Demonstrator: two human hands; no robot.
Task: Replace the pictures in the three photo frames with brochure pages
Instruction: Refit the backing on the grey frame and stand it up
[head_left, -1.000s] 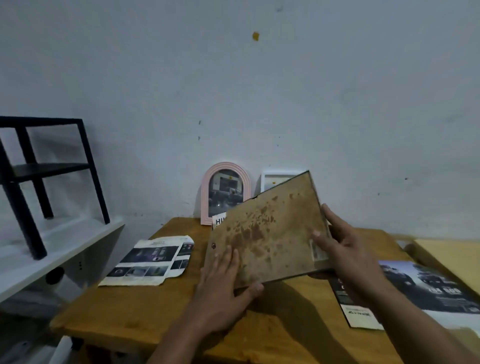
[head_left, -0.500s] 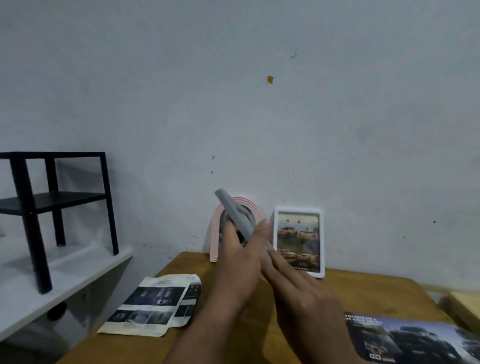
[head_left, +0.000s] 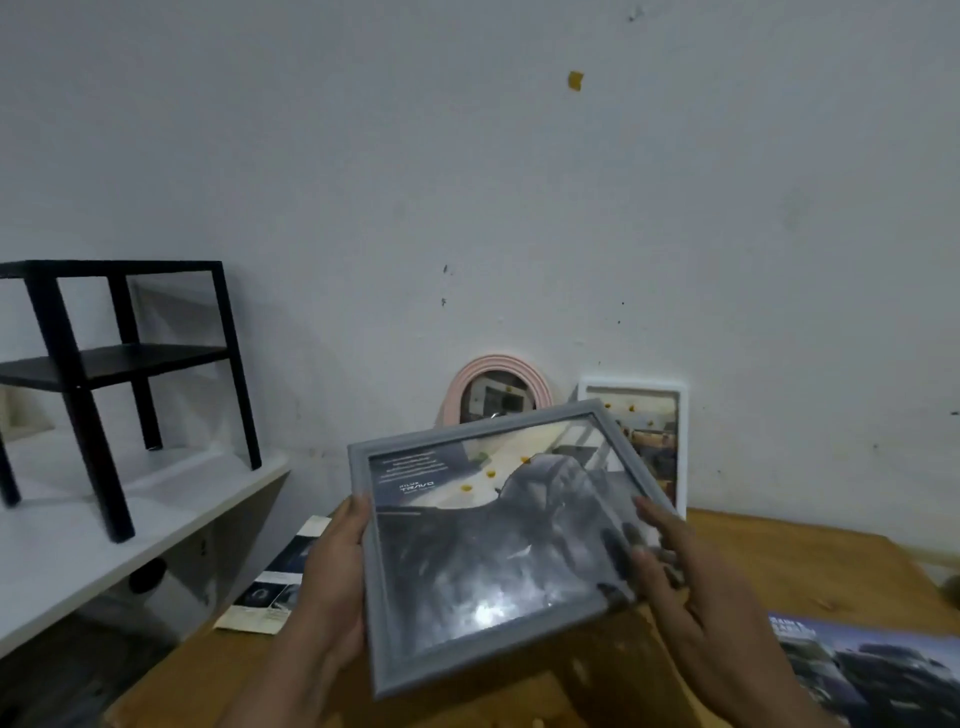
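While both hands hold it glass-up above the tabletop (head_left: 810, 566), the grey frame (head_left: 498, 540) hovers before the pink arched frame (head_left: 497, 387); left hand (head_left: 332, 577) grips one edge, right hand (head_left: 691, 587) the other. A loosened grip could drop it.

The grey frame (head_left: 498, 540) hides the bottom of the pink frame (head_left: 496, 387) and the left side of the white frame (head_left: 652, 436). The left hand (head_left: 330, 587) covers part of the cut paper (head_left: 278, 577). The brochure (head_left: 872, 670) runs off the right and bottom edges. The writing in the grey frame is too small to read. The right hand's (head_left: 691, 597) fingers (head_left: 649, 525) look blurry.
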